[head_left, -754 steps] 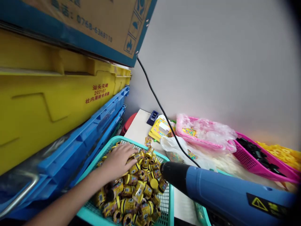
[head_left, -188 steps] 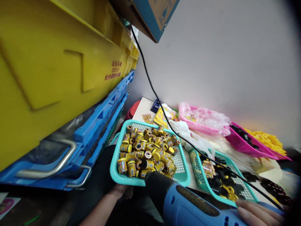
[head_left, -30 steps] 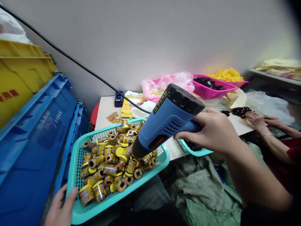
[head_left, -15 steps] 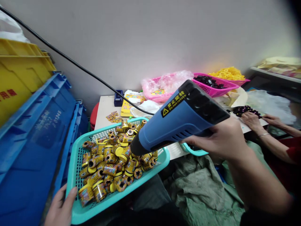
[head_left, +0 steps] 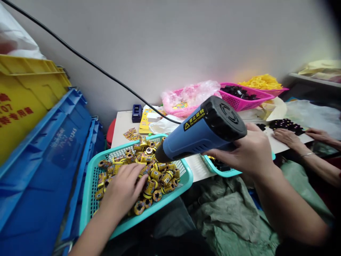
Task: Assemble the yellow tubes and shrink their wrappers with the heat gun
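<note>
My right hand is closed round the handle of a blue and black heat gun. The gun's black nozzle points down and left, close over a heap of small jars with yellow lids and printed yellow sleeves. They fill a turquoise plastic basket, which rests partly over the table corner. On top of the heap, my left hand lies palm down, its fingers touching the jars and its thumb apart. The fingertips are partly hidden among them. From the gun a black cord runs up to the left.
Blue crates and a yellow crate stand at left. Along the wall are a pink basket of black parts and a bagged basket. Another turquoise basket is beneath my right hand. A co-worker's hands are at right.
My left hand has let go of the basket's near left rim and moved onto the jars. The heat gun has tilted, so its round black rear end now shows.
</note>
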